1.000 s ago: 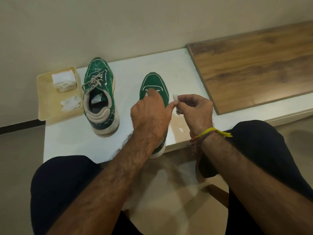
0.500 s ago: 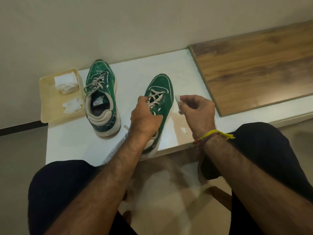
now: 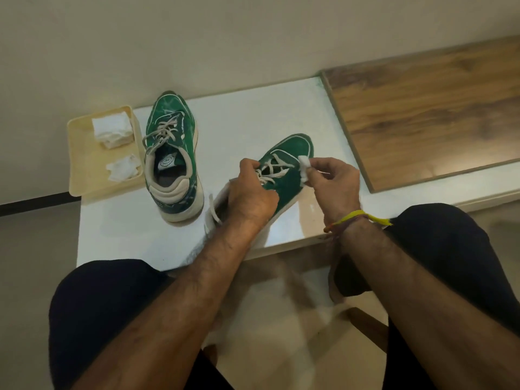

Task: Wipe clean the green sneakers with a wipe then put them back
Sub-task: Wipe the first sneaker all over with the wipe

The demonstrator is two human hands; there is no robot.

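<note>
green suede sneaker (image 3: 284, 175) lies tilted near the white table's (image 3: 253, 122) front edge, left hand (image 3: 250, 192) gripping its laces; right hand (image 3: 334, 181) pinches a white wipe (image 3: 305, 164) against its side. brace firmly, stroke lightly.

Two green sneakers (image 3: 172, 159) (image 3: 289, 167) on table; wipe (image 3: 304, 162) crumpled

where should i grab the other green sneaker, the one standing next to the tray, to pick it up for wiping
Probably best at the heel, from above. The left sneaker stands upright on the white table, its padded heel collar facing the person and its mouth open, so fingers can hook inside with the thumb behind the heel. The tray crowds its left side, and the left hand already holds the right sneaker.
</note>
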